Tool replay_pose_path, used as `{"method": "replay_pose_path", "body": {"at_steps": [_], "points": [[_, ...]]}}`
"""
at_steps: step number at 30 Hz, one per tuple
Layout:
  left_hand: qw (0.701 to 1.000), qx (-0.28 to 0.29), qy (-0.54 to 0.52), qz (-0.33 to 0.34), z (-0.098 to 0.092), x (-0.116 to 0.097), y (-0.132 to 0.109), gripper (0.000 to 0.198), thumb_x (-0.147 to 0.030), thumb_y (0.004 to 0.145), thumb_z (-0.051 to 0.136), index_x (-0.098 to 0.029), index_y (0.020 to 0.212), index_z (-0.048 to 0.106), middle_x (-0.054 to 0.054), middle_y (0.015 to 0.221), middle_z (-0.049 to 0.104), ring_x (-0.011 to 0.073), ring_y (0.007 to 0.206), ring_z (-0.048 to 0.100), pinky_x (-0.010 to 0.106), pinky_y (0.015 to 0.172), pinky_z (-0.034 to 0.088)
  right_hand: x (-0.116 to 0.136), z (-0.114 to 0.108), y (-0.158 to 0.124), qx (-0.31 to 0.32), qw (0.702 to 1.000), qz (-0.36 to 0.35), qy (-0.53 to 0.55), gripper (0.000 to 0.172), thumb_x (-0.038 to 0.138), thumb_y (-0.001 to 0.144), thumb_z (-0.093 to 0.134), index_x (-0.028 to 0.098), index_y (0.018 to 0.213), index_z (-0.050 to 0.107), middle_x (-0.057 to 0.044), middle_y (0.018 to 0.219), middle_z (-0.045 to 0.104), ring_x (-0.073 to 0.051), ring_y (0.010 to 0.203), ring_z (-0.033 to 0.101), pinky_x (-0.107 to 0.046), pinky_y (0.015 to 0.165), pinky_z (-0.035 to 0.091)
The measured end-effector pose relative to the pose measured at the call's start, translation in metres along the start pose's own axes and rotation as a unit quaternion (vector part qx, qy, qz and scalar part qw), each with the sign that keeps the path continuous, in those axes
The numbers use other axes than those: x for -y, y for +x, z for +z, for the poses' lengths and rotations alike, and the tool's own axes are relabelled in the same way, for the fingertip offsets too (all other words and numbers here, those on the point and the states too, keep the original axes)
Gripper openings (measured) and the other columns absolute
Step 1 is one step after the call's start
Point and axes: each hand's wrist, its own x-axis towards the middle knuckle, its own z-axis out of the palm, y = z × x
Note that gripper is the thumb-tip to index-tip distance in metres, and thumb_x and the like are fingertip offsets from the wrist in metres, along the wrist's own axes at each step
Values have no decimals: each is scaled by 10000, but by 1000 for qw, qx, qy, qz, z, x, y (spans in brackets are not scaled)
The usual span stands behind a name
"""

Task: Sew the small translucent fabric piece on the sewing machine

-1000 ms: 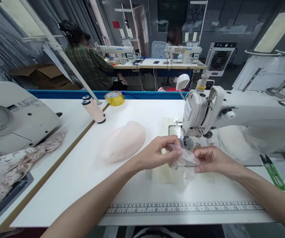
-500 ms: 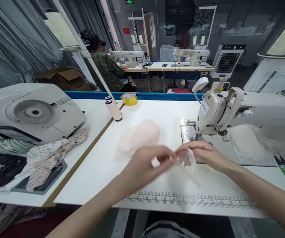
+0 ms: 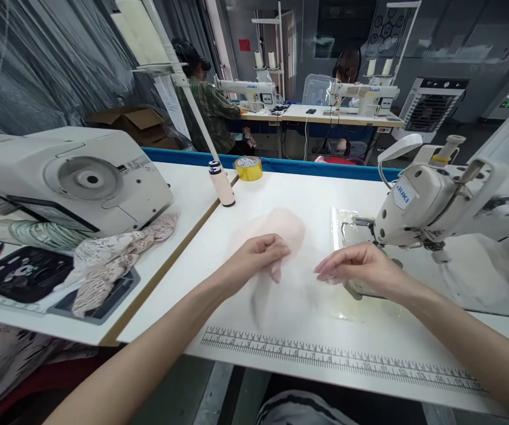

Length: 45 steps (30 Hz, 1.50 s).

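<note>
Over the white table, my left hand (image 3: 261, 257) is closed in a pinch on a sheer whitish fabric (image 3: 261, 301), which hangs below it, blurred by motion. My right hand (image 3: 361, 268) is also pinched, with a scrap of the sheer cloth showing at its fingertips; the grip itself is partly hidden. A gap separates the two hands. Behind my left hand lies a pale pink sheer bundle (image 3: 285, 224). My right hand is just in front of the needle area of a white sewing machine (image 3: 407, 198).
A printed ruler (image 3: 325, 357) runs along the front edge. Yellow tape (image 3: 248, 169) and a pink thread spool (image 3: 222, 186) stand at the back. To the left are another machine (image 3: 81, 177), lace fabric (image 3: 108, 277) and a black tray (image 3: 24, 274). A co-worker (image 3: 204, 109) sits beyond.
My hands were together at the cloth and are now apart, the left one further left. The sheer cloth has moved left with it. The view has turned slightly left.
</note>
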Motion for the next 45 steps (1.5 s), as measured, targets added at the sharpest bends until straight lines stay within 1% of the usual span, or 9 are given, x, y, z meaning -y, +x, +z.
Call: {"method": "replay_pose_path", "body": {"at_steps": [4,8,14,17,20,26,35,39,45], "points": [[993,-103,58,29,-20,-12,1,273,-439,840,581,-168,808,593,-57,526,467,52,403,402,185,414,312,-3,4,15,-28,999,-32,-14,299,284,753,692,242,1048,711,-46,1008,719,-184,856,681,-375,838,553],[979,-123,147,64,-41,-29,15,328,-471,865,523,-161,883,628,-32,587,526,26,364,312,199,387,237,1,10,33,-74,989,-100,-74,364,240,795,623,247,1157,655,-49,1084,691,-160,792,672,-384,830,548],[944,-136,290,81,-67,-26,59,308,-433,856,504,-163,924,637,-11,657,574,41,398,348,198,410,256,-13,9,67,-122,970,-180,-110,493,185,775,589,185,1268,561,-19,782,684,-168,736,655,-375,772,532],[929,-155,326,77,-73,-13,77,300,-402,839,520,-167,982,642,-12,638,572,74,444,402,207,447,299,-23,8,81,-126,973,-165,-103,542,162,757,581,161,1296,525,-13,761,675,-166,719,652,-364,759,526],[905,-184,374,85,-74,2,87,261,-353,833,531,-191,997,653,-3,664,599,124,595,511,221,554,355,-29,7,87,-123,979,-135,-86,579,137,749,579,129,1321,490,4,686,664,-168,703,654,-360,772,517],[855,-223,458,93,-70,20,86,240,-340,871,500,-274,1056,637,-9,836,661,156,720,566,250,606,330,-31,7,88,-110,988,-95,-52,604,132,766,590,115,1351,440,20,645,658,-167,694,661,-347,773,522],[817,-235,520,80,-70,24,87,251,-322,890,468,-300,1098,606,-26,860,677,161,773,603,247,601,334,-31,3,86,-106,992,-62,-32,658,101,766,600,95,1390,391,34,630,628,-169,691,663,-365,800,534],[797,-243,547,82,-68,26,89,254,-293,877,471,-293,1081,622,-21,834,677,170,771,612,253,597,334,-28,2,87,-77,995,-49,-28,650,68,751,587,112,1379,423,0,730,663,-182,739,669,-353,773,553],[779,-276,553,110,-70,14,84,253,-287,870,478,-255,1056,646,16,930,677,195,807,615,276,649,397,-30,-4,74,-74,996,-12,-47,779,58,787,538,86,1478,178,-8,675,662,-177,670,657,-377,762,550]]}}
